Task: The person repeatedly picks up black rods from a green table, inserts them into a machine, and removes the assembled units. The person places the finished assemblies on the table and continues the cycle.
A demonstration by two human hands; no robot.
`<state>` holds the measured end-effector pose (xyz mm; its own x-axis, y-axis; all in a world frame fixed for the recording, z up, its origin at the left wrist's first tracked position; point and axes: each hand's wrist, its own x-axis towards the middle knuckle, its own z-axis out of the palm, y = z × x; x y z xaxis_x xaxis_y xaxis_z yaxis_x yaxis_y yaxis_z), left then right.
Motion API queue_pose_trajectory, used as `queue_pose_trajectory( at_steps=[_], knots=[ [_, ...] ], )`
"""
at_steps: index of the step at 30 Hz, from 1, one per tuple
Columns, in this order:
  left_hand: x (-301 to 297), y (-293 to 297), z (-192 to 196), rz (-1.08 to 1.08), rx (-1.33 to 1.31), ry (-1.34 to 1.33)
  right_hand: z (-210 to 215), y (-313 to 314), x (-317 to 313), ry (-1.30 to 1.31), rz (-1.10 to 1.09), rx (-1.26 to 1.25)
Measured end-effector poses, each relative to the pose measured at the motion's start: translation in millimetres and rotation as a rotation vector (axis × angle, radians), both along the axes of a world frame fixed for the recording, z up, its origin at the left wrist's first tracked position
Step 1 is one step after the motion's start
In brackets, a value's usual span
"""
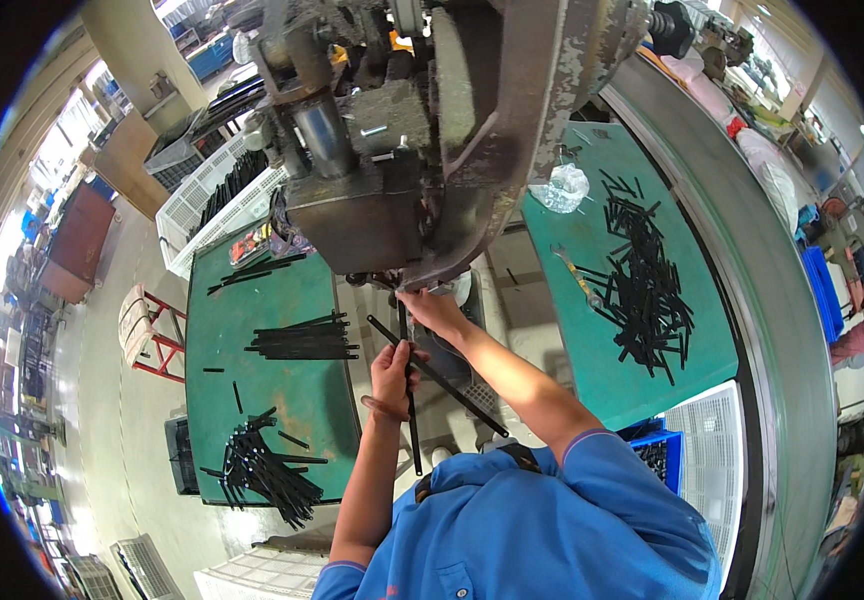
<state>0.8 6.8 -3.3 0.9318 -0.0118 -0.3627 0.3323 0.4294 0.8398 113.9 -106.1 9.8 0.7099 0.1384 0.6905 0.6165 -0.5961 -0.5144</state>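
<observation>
My left hand [390,374] is closed around black metal strips in front of the press [357,215]. One long black strip [464,400] slants down to the right from this hand. Another black strip [415,432] points down toward my body. Up at the press's lower tooling, my right hand [432,312] has its fingers bent together under the ram. Whatever those fingertips grip is hidden by the hand and the machine.
On the left green table [214,350] lie a neat row of strips [302,338] and a loose heap [264,468]. The right green table [592,385] holds a large pile of strips [647,285], a wrench [578,277] and a clear plastic bag [562,188]. A red-legged stool [157,335] stands left.
</observation>
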Motion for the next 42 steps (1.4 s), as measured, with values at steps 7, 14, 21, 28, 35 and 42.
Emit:
queue_pose_trajectory(
  at_steps=[7,14,21,28,35,42],
  knots=[
    [-0.7,-5.9,13.4,0.012,0.139,0.068,-33.9,-96.1,-6.1,0.975,-0.057,0.855],
    [-3.2,-3.5,5.0,0.073,0.130,0.053,-116.1,-377.5,-101.9,0.547,-0.883,0.250],
    [-1.8,-8.7,9.9,0.016,0.071,-0.019,-135.9,-467.1,-98.6,0.710,-1.078,-0.186],
    [-1.7,-16.8,11.1,0.040,0.074,-0.013,-156.3,-439.3,-59.4,0.580,-0.988,-0.397],
    [-3.0,-23.8,10.1,0.085,0.100,-0.017,-156.2,-482.4,-68.1,0.556,-0.991,-0.010],
    [-6.0,-13.5,3.8,0.095,0.065,-0.019,-117.4,-466.8,-55.8,0.549,-0.682,0.456]
  ],
)
